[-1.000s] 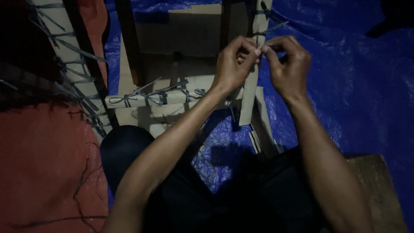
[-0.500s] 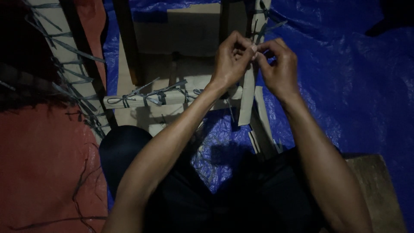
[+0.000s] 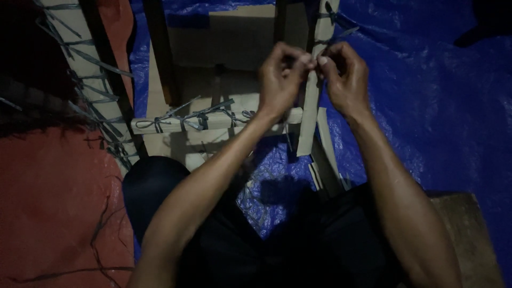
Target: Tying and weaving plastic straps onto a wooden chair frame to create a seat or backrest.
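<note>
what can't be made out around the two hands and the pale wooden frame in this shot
- Whatever the left hand and right hand pinch: head view, hidden by the bunched fingertips, too small and dim.
- Top of the pale upright wooden slat: cut off by the upper edge.
- Knots of the grey strips on the pale wooden crossbar: too dark and fine.
- Dark shape on the blue plastic tarp, top right: in shadow.

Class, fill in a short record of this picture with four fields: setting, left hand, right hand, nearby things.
setting: blue plastic tarpaulin on the floor, dim light
left hand: left hand pinching a thin grey strap at the pale upright wooden slat
right hand: right hand pinching at the same spot, fingertips nearly meeting the left's
nearby things: pale horizontal wooden bar bound with grey straps; red-orange sheet at left
</note>
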